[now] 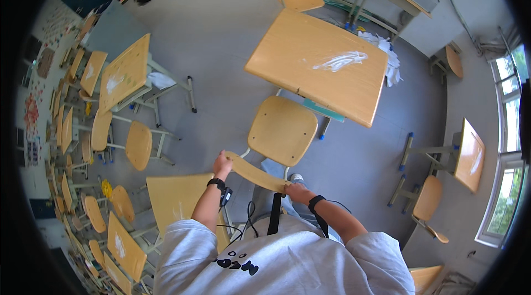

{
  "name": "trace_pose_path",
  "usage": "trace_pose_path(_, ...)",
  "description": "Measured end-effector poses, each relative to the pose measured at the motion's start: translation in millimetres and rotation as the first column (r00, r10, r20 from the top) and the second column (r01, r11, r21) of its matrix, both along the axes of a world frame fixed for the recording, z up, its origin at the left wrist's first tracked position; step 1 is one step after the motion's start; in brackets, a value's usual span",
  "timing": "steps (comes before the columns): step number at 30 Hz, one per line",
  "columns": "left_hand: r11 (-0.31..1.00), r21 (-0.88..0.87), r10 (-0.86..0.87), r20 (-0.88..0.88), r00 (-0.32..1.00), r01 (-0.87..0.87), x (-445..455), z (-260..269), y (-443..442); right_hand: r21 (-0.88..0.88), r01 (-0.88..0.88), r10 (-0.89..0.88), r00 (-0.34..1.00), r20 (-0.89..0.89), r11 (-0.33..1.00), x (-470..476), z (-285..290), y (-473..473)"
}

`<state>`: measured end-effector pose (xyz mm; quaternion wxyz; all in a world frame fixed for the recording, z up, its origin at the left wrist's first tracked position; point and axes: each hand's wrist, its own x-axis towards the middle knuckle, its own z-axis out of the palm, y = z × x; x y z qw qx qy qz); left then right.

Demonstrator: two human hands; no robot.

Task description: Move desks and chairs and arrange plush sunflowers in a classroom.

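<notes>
A school chair stands before me, with its wooden backrest (256,173) towards my body and its wooden seat (283,130) on the far side. My left hand (223,165) grips the left end of the backrest, and my right hand (297,192) holds its right end. Beyond the seat is a wooden-topped school desk (290,41) with a white smear (341,61) across its top. The seat's front edge lies close to the desk's near side. A teal item (323,110) shows under the desktop.
Rows of desks (124,75) and chairs (139,145) fill the left side. Another desk (178,199) stands close by my left arm. To the right, a desk (469,158) and chair (427,198) are near the windows. White papers (388,54) lie beyond the desk. Black cables hang at my waist.
</notes>
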<state>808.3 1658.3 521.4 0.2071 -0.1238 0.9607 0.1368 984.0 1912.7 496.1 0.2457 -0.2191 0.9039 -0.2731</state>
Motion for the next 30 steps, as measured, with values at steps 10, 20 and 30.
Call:
trace_pose_path(10, 0.91, 0.407, 0.049, 0.091, 0.995, -0.082, 89, -42, 17, 0.18, -0.072, 0.054, 0.993, 0.102, 0.981, 40, -7, 54)
trace_pose_path(20, 0.355, 0.895, 0.414, 0.106, 0.904, -0.268, 141, -22, 32, 0.293, -0.03, -0.051, 0.963, 0.266, 0.956, 82, -10, 49)
trace_pose_path(30, 0.373, 0.655, 0.895, -0.44, 0.069, -0.657, 423, 15, -181, -0.142, -0.012, -0.031, 0.955, -0.295, 0.99, 58, 61, -4)
